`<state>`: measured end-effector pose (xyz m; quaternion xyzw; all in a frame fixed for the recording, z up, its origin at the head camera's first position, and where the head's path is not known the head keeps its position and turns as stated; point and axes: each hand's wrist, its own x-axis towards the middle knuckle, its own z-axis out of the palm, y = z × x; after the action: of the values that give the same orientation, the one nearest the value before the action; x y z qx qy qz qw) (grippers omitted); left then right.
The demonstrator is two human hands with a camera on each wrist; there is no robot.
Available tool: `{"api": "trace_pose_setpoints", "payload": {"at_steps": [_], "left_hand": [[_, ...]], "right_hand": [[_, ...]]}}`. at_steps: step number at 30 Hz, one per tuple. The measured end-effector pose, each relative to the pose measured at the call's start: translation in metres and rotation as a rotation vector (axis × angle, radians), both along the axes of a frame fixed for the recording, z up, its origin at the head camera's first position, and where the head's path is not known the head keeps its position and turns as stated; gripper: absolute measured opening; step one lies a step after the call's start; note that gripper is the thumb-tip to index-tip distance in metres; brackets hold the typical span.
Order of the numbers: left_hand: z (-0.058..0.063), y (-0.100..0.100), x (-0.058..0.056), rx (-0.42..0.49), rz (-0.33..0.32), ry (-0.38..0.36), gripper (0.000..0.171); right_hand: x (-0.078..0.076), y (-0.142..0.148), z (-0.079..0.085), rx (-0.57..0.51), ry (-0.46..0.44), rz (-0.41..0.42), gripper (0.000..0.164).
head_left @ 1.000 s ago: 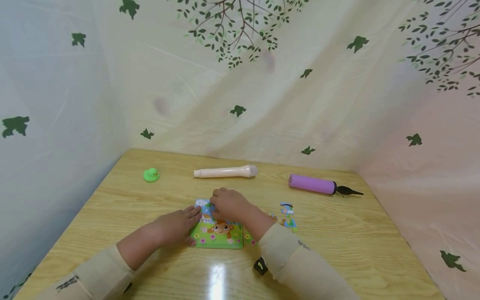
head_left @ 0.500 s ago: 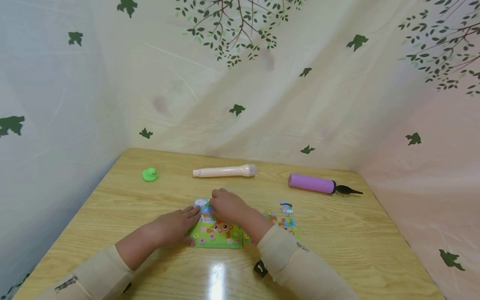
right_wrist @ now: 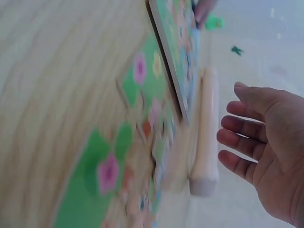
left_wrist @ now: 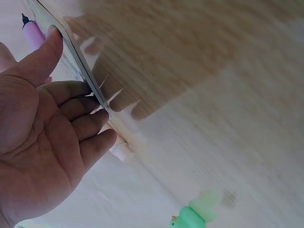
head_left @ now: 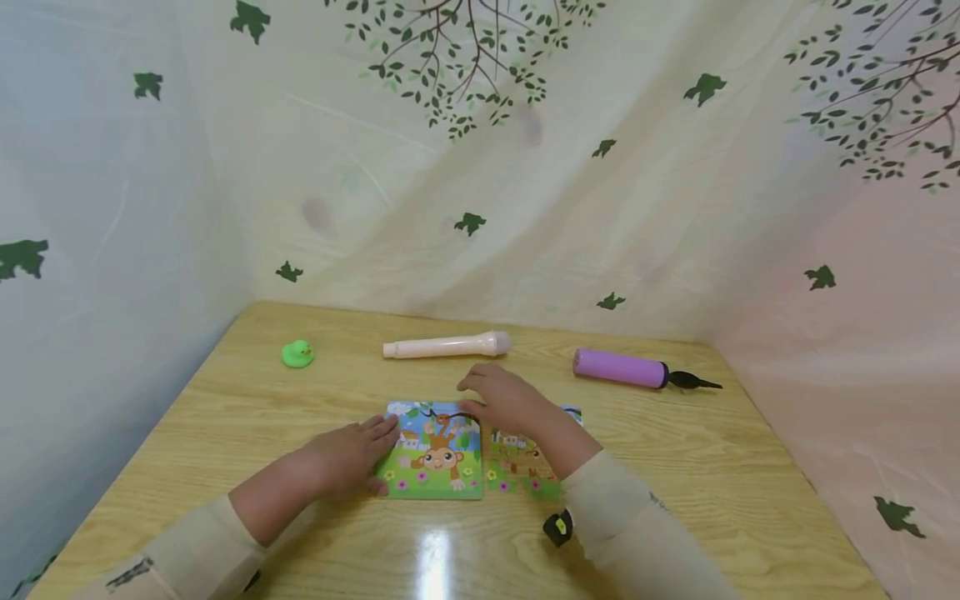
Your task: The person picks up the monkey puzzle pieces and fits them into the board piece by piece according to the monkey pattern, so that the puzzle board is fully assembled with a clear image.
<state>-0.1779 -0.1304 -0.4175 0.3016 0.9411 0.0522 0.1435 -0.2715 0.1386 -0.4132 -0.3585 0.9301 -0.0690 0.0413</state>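
A square jigsaw puzzle (head_left: 435, 477) with a monkey hanging from a branch lies flat on the table. My left hand (head_left: 348, 457) rests along its left side; in the left wrist view the fingertips and thumb touch the edge of the puzzle board (left_wrist: 78, 56). Over the puzzle's upper right corner is my right hand (head_left: 510, 404), its fingers slightly bent. Nothing is in that hand (right_wrist: 273, 135) in the right wrist view. Loose puzzle pieces (head_left: 504, 477), with flowers and parts of a second monkey picture, lie right of the board, partly hidden by the right forearm.
Along the back of the wooden table (head_left: 675, 467) lie a green toy duck (head_left: 297, 356), a pale pink microphone (head_left: 446, 345) and a purple hand pump (head_left: 621, 368) with a black nozzle. A leaf-printed cloth (head_left: 420, 183) hangs behind and at both sides.
My right hand has come off the puzzle's upper part and moved right, uncovering the monkey's tail and the branch. The left hand stays on the puzzle's left side.
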Motion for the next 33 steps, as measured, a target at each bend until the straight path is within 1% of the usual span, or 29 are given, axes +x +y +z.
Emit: {"api": "trace_pose_setpoints", "payload": {"at_steps": [3, 7, 12, 16, 19, 23, 27, 30, 33], "left_hand": [[-0.001, 0.001, -0.001, 0.002, 0.003, -0.002, 0.082], [-0.003, 0.001, -0.001, -0.003, 0.006, -0.006, 0.082], [-0.002, 0.001, -0.001, -0.016, 0.004, 0.001, 0.081], [-0.001, 0.002, -0.001, -0.022, 0.001, 0.004, 0.081], [-0.001, 0.002, -0.001, -0.022, 0.009, 0.006, 0.082], [-0.002, 0.001, -0.001, -0.007, 0.012, 0.031, 0.083], [0.0, 0.004, -0.004, 0.009, 0.001, 0.067, 0.084], [0.003, 0.009, -0.007, -0.024, -0.011, 0.078, 0.083], [0.007, 0.013, -0.01, -0.083, -0.005, 0.062, 0.082]], "right_hand": [[-0.002, 0.025, 0.006, -0.028, -0.001, -0.07, 0.039], [-0.004, 0.058, 0.012, -0.026, -0.008, -0.143, 0.04], [-0.008, 0.1, 0.007, -0.001, -0.011, -0.203, 0.038], [-0.008, 0.124, 0.0, 0.044, 0.009, -0.2, 0.033], [-0.007, 0.134, -0.005, 0.068, -0.002, -0.201, 0.029], [-0.007, 0.139, -0.012, 0.078, -0.063, -0.231, 0.022], [-0.008, 0.14, -0.016, 0.085, -0.067, -0.248, 0.017], [-0.009, 0.14, -0.018, 0.079, -0.065, -0.263, 0.015], [-0.01, 0.139, -0.019, 0.06, -0.063, -0.263, 0.013]]}}
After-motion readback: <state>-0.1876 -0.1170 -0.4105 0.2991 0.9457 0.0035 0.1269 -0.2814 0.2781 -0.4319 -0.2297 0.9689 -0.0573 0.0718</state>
